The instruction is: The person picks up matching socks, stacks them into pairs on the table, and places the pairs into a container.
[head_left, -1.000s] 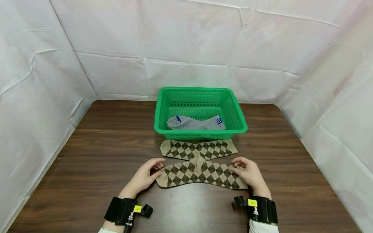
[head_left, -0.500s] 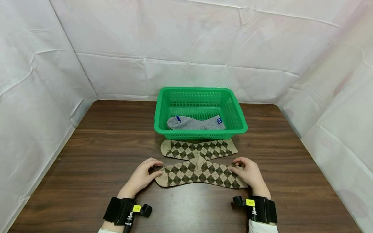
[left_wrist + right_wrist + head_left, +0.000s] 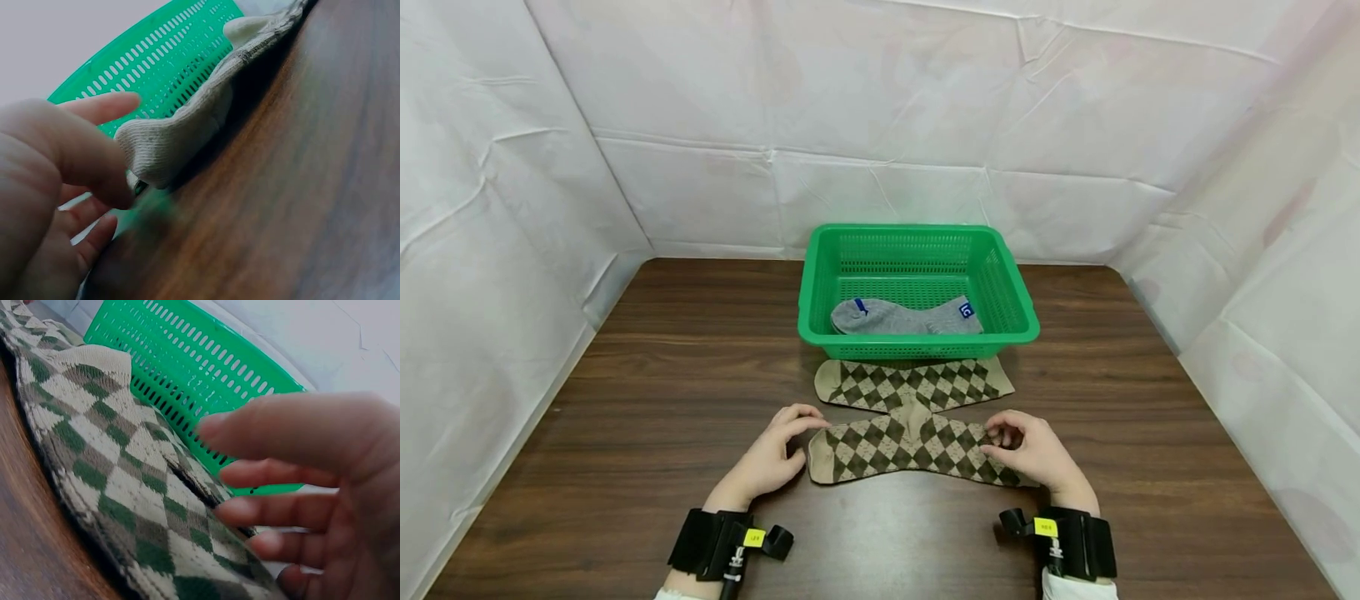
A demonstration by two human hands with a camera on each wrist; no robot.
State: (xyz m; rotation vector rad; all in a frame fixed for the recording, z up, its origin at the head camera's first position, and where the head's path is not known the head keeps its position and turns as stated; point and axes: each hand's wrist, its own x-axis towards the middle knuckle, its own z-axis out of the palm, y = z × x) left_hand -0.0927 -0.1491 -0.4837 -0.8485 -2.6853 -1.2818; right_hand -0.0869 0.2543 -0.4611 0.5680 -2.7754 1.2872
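Two argyle socks in beige and dark green lie flat, one behind the other. The near sock has its toe to the left, between the left hand's finger and thumb. That left hand is loosely curved, thumb and fingers apart, with a fingertip at the toe's upper edge. Over the near sock's right end hovers or rests the right hand; contact is unclear. Its thumb and fingers are spread apart in the right wrist view, gripping nothing. Behind, the far sock touches or nearly touches the near sock's heel.
A green plastic basket stands behind the socks, its front close against the far sock. Inside it lie grey socks with blue marks. White cloth walls enclose the wooden table at the back and sides.
The near sock's toe has shifted slightly right. My left thumb has come away from the toe, and my right hand has moved a little left along the sock.
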